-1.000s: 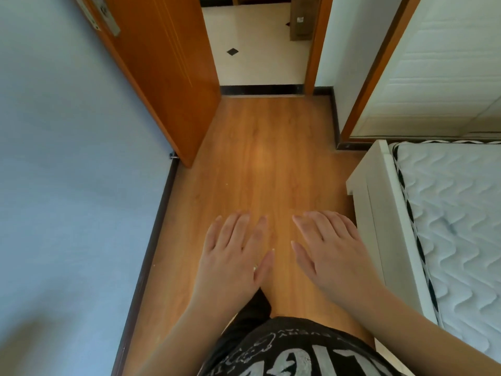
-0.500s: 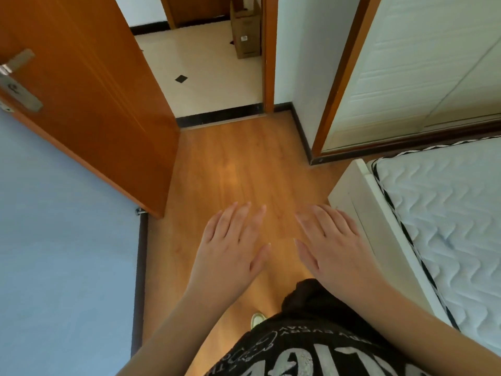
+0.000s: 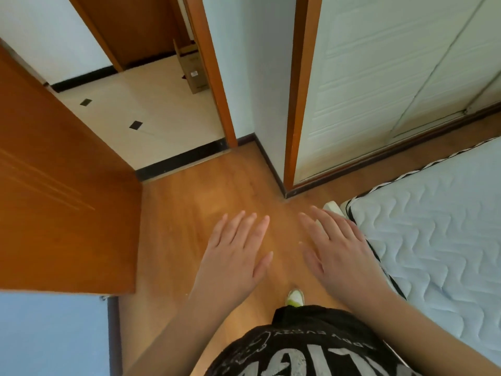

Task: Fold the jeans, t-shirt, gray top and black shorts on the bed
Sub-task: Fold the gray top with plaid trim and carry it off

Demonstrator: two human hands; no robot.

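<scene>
My left hand (image 3: 234, 256) and my right hand (image 3: 341, 253) are held out side by side, palms down with fingers straight, over the wooden floor. Neither hand holds or touches anything. The bed (image 3: 433, 234), a bare white quilted mattress, lies at the right, its corner just beside my right hand. No jeans, t-shirt, gray top or black shorts show in this view.
An open orange wooden door (image 3: 62, 202) stands at the left, with a tiled hallway (image 3: 141, 109) and a cardboard box (image 3: 193, 71) beyond it. White sliding wardrobe doors (image 3: 379, 85) stand behind the bed. A shoe tip (image 3: 295, 297) shows below my hands.
The view has swung right and up: the door now fills the left side and more of the mattress and wardrobe shows. Both hands stay flat and empty in front of me.
</scene>
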